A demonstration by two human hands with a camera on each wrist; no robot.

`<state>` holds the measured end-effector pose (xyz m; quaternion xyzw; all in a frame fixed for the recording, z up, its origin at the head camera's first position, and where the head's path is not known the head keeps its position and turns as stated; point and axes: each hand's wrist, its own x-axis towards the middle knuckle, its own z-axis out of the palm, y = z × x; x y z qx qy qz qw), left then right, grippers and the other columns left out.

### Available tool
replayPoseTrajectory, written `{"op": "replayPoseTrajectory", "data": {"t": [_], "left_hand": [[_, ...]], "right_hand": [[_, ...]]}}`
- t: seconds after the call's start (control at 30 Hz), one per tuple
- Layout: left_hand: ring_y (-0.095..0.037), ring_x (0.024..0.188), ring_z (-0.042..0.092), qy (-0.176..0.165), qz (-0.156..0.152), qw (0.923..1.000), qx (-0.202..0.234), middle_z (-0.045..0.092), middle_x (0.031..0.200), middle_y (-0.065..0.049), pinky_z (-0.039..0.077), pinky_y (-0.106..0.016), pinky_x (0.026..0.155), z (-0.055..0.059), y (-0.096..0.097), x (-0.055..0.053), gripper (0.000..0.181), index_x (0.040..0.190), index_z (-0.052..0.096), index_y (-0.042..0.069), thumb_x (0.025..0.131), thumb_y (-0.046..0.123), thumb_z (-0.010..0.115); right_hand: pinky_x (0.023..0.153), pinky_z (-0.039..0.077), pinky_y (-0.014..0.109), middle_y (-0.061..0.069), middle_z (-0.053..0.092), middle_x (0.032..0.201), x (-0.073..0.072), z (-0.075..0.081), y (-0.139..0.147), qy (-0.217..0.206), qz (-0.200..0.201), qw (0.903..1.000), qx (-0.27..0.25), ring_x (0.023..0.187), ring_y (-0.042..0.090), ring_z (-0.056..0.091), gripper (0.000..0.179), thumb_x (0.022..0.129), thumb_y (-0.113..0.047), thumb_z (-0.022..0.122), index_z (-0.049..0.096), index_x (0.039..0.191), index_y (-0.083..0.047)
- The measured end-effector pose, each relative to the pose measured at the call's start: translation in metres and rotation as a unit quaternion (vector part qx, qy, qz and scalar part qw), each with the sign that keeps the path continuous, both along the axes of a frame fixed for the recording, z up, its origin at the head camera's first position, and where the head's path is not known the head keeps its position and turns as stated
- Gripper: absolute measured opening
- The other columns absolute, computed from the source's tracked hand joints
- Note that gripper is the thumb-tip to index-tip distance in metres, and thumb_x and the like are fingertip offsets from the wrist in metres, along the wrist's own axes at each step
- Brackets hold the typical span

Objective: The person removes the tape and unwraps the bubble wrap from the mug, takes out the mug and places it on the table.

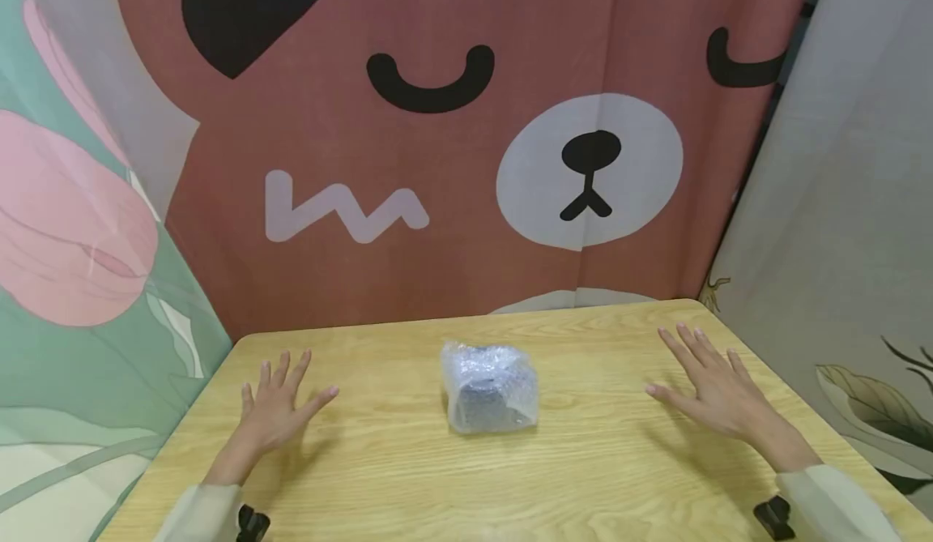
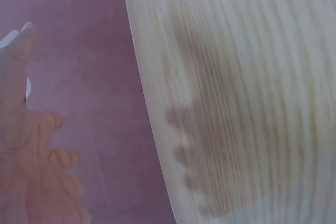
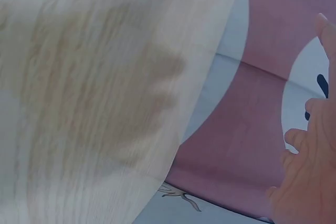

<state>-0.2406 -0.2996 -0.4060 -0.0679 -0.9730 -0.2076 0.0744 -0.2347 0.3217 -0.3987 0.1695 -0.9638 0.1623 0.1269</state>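
A bubble-wrapped package [image 1: 492, 388] sits near the middle of the table, with something dark inside that the wrap blurs. Well to its left, my left hand [image 1: 273, 412] is held above the wood with fingers spread. On the other side my right hand [image 1: 714, 388] is likewise spread, apart from the package. Both cast shadows on the tabletop. In the left wrist view the left palm [image 2: 37, 166] shows at the left edge, holding nothing. The right palm [image 3: 310, 171] appears at the right edge of the right wrist view, also bare.
The light wooden table [image 1: 379, 477] ends at a far edge against a hanging brown bear-print cloth [image 1: 452, 266]. A green and pink floral cloth [image 1: 73, 380] hangs on the left, and a pale leaf-print cloth [image 1: 824, 242] on the right.
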Motion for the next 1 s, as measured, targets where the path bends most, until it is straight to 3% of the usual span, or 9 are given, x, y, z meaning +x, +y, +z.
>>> {"op": "replayPoseTrajectory", "data": {"t": [0.33, 0.73, 1.0], "left_hand": [[-0.057, 0.137, -0.001, 0.019, -0.005, 0.9997, 0.013, 0.008, 0.153, -0.035, -0.002, -0.077, 0.099, 0.002, 0.001, 0.000, 0.089, 0.155, 0.017, 0.004, 0.093, 0.058, 0.052], [-0.053, 0.139, 0.004, 0.056, -0.034, 0.9952, 0.072, 0.012, 0.153, -0.035, 0.005, -0.076, 0.100, 0.013, 0.009, -0.004, 0.084, 0.153, 0.017, -0.002, 0.096, 0.047, 0.054], [-0.046, 0.142, 0.008, 0.077, -0.046, 0.9910, 0.099, 0.017, 0.155, -0.027, 0.012, -0.068, 0.107, 0.021, 0.021, -0.006, 0.081, 0.153, 0.018, 0.000, 0.097, 0.045, 0.055]], "right_hand": [[0.104, -0.005, 0.071, 0.021, 0.008, 0.159, 0.002, 0.006, -0.004, 0.020, 0.009, 0.9985, -0.049, 0.144, 0.040, 0.005, 0.088, 0.094, -0.044, 0.060, 0.004, 0.157, -0.019], [0.108, 0.004, 0.068, 0.023, 0.018, 0.156, -0.002, 0.011, -0.015, 0.065, 0.051, 0.9892, -0.121, 0.144, 0.040, 0.009, 0.088, 0.092, -0.030, 0.067, 0.010, 0.157, -0.012], [0.094, 0.023, 0.075, 0.025, 0.018, 0.156, 0.003, 0.019, -0.019, 0.055, 0.023, 0.9853, -0.160, 0.137, 0.051, 0.021, 0.084, 0.093, -0.030, 0.066, 0.012, 0.157, -0.022]]}}
